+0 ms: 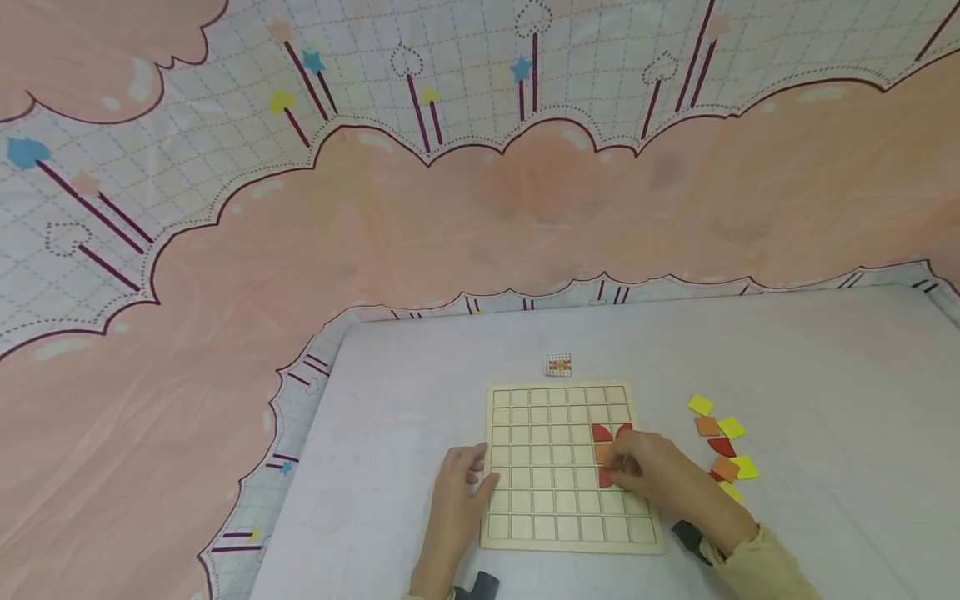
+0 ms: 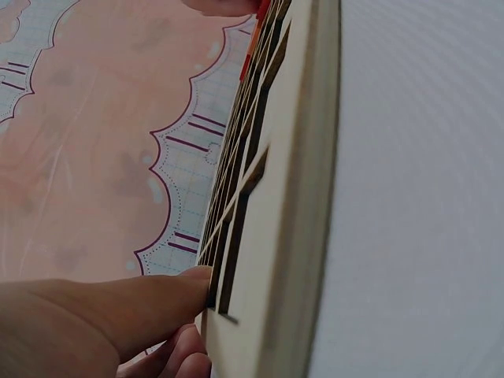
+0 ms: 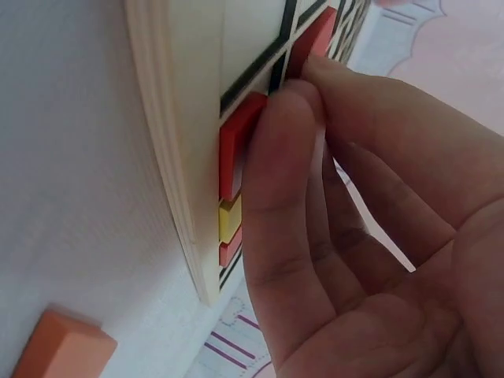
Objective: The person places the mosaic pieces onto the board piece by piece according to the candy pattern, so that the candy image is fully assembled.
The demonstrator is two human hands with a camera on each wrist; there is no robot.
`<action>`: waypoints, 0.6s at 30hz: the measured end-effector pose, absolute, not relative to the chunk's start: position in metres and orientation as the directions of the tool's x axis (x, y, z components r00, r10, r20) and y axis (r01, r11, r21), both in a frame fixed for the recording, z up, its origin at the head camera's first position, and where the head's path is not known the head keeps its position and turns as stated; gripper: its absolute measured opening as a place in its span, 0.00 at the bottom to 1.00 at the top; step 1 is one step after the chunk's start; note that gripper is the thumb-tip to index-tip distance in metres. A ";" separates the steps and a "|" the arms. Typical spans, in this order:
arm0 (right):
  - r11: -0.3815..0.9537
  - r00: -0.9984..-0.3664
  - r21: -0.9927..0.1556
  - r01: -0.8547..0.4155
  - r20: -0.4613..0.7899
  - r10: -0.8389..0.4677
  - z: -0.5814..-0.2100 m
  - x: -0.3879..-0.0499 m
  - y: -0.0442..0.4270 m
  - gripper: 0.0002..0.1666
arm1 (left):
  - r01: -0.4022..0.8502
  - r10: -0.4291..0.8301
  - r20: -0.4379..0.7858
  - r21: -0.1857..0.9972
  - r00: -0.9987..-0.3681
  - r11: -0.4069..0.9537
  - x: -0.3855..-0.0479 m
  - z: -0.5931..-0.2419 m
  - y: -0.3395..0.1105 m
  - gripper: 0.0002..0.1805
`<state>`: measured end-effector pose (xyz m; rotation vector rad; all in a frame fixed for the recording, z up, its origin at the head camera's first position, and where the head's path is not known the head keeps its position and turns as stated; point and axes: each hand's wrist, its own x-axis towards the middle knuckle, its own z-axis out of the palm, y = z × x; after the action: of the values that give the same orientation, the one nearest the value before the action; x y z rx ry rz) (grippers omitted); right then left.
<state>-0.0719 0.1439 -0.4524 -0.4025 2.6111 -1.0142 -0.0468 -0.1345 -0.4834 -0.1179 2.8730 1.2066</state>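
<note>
Sq. wood board (image 1: 540,492) lies flat, rows running lt.-rt.; rt. grip (image 1: 651,467) bunched at red qtr-circle pc. (image 1: 604,478), straight edge lt., can't tell if pinching; lt. grip (image 1: 459,487), loosely spread, touches board.

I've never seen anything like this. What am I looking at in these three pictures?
There is no robot here, just a person working bare-handed. The wide picture is taken from the person's head, looking down; the two close-ups are taken from the wrists. On the white table lies a wooden grid board, with a small patterned card beyond it and loose yellow, orange and red pieces to the right. The left hand touches the board's left edge. The right hand touches a red piece on the board; whether it is pinching it, I cannot tell.
</note>
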 end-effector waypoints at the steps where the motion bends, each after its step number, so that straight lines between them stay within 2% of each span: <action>1: 0.715 -0.913 -0.684 -0.145 -0.186 -0.362 -0.452 -0.072 0.143 0.07 | -0.079 -0.061 -0.051 0.714 -0.997 0.696 -0.047 -0.483 -0.135 0.24; 8: 0.730 -0.919 -0.669 -0.137 -0.190 -0.346 -0.452 -0.072 0.140 0.08 | -0.084 -0.063 -0.056 0.717 -0.996 0.692 -0.047 -0.483 -0.135 0.24; 14: 0.698 -0.903 -0.681 -0.221 -0.126 -0.410 -0.454 -0.073 0.147 0.07 | -0.082 -0.066 -0.050 0.711 -0.997 0.698 -0.047 -0.483 -0.134 0.24; 18: 0.705 -0.904 -0.672 -0.225 -0.125 -0.409 -0.453 -0.074 0.154 0.07 | -0.080 -0.067 -0.046 0.711 -0.997 0.698 -0.047 -0.484 -0.134 0.24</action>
<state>-0.0741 0.1540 -0.4534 -0.5032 2.6489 -0.9936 -0.0467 -0.1343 -0.4835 -0.1241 2.8793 1.2075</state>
